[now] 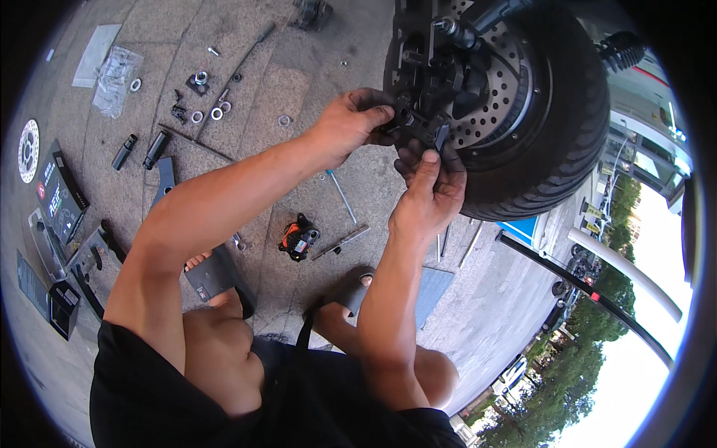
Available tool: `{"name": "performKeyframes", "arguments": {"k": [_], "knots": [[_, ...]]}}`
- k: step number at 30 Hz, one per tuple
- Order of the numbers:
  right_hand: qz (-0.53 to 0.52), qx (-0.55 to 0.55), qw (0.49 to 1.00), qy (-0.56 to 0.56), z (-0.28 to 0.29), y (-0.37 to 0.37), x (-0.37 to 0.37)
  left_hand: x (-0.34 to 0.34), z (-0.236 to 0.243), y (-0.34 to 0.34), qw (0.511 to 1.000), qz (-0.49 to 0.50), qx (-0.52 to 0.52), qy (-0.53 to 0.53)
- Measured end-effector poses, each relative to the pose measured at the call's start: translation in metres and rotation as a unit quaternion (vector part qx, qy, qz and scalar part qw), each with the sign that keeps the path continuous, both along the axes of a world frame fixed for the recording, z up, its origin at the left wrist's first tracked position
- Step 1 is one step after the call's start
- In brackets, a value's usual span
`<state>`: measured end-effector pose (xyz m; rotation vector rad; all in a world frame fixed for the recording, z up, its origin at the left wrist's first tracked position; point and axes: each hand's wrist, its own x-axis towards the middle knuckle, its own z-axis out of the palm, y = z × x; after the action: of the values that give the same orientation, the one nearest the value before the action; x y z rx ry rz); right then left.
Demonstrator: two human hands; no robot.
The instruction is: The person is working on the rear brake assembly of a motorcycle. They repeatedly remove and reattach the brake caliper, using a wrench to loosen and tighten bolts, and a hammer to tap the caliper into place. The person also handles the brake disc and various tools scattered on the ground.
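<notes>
At the upper middle right stands a wheel (560, 119) with a black tyre and a perforated silver brake disc (500, 112), attached to a black fork assembly (418, 52). My left hand (358, 123) pinches a small black bracket-like part (418, 127) at the lower end of that assembly, beside the disc. My right hand (429, 179) grips the same part from below, thumb on top and fingers curled round it. Dark smudges mark my fingers. Just what each fingertip touches is partly hidden.
Paving (276, 97) holds washers (216, 113), black cylinders (157, 149), a plastic bag (114, 82), a spare disc (28, 149), a black box (60, 194), a teal screwdriver (340, 194), an orange-and-black part (297, 237), metal bars (340, 243) and a grey mat (437, 287). Trees and parked vehicles are at right.
</notes>
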<state>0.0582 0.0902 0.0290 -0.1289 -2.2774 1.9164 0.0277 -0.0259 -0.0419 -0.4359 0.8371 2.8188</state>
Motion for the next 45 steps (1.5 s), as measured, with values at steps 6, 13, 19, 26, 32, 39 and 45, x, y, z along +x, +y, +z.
{"name": "performKeyframes", "arguments": {"k": [6, 13, 19, 26, 32, 39, 45], "knots": [[0.021, 0.015, 1.0, 0.001, 0.007, -0.003, -0.006, 0.004, 0.01, -0.008, 1.0, -0.025, -0.017, -0.006], [0.049, 0.071, 0.991, -0.106, -0.019, 0.023, 0.016, 0.024, -0.009, -0.01, 0.989, -0.116, -0.003, -0.096], [0.004, -0.103, 0.976, -0.191, -0.038, 0.018, 0.008, 0.046, -0.048, -0.019, 0.981, -0.082, -0.086, -0.153], [0.045, -0.398, 0.886, -0.234, -0.03, -0.014, -0.031, 0.04, -0.053, -0.038, 0.977, -0.089, -0.148, -0.129], [0.027, -0.467, 0.857, -0.215, -0.034, -0.015, -0.035, 0.022, -0.039, -0.046, 0.977, -0.053, -0.195, -0.064], [0.026, -0.399, 0.893, -0.206, -0.026, -0.008, -0.034, 0.013, -0.052, -0.043, 0.956, -0.074, -0.274, -0.071], [0.014, -0.409, 0.881, -0.237, -0.023, -0.01, -0.035, 0.02, -0.066, -0.052, 0.981, -0.042, -0.155, -0.107]]}}
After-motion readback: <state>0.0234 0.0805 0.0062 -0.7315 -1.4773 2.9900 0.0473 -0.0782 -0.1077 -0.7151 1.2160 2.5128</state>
